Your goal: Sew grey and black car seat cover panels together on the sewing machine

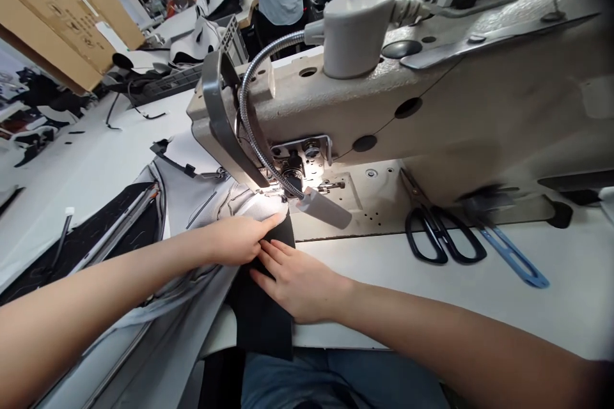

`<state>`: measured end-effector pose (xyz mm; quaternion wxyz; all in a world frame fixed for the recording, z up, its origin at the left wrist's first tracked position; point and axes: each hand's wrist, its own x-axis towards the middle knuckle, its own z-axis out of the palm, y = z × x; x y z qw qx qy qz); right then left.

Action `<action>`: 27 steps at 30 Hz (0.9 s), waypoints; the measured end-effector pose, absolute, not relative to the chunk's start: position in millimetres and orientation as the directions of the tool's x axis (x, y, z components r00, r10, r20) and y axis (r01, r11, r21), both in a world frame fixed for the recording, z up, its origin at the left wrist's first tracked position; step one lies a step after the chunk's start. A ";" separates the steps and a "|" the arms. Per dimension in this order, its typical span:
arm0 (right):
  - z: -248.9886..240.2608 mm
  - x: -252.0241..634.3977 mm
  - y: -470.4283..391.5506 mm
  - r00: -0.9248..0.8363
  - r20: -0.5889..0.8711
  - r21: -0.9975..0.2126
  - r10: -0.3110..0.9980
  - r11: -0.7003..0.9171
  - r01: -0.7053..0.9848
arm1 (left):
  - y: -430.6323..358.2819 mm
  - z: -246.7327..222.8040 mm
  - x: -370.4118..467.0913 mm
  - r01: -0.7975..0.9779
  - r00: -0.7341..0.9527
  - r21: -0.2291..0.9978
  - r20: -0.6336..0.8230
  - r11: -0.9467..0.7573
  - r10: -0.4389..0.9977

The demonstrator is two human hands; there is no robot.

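Black strip (265,316) and grey fabric (192,188), meeting at the sewing machine (307,99)
We see the strip lying mostly flat, plain and dark, reaching from the lit needle area past the table's (364,281) front edge; we see the fabric rumpled and seamed, spreading leftward, its brightly lit edge against the strip's far end.

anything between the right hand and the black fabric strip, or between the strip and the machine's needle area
Nothing visible: the right hand rests on the black fabric strip, which runs up toward the needle area. The lamp head hangs just right of that path; the needle can't be made out.
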<state>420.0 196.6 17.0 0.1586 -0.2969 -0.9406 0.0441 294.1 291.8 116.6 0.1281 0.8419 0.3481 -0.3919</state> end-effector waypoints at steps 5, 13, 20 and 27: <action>12.9 409.7 198.0 -0.712 0.360 -0.187 0.603 0.795 0.577 | 290.7 113.2 306.6 0.655 0.451 -0.064 -0.766 -0.753 0.457; 15.0 419.4 215.6 -0.723 0.317 -0.295 0.613 0.789 0.539 | 288.5 95.1 308.3 0.713 0.498 -0.108 -0.617 -0.693 0.609; 19.0 420.5 191.0 -0.788 0.282 -0.290 0.547 0.832 0.474 | 270.2 98.3 288.5 0.713 0.421 -0.177 -0.666 -0.679 0.616; 9.3 383.7 190.3 -0.740 0.260 -0.261 0.620 0.783 0.564 | 282.5 106.0 297.7 0.807 0.450 0.079 -0.725 -0.586 0.521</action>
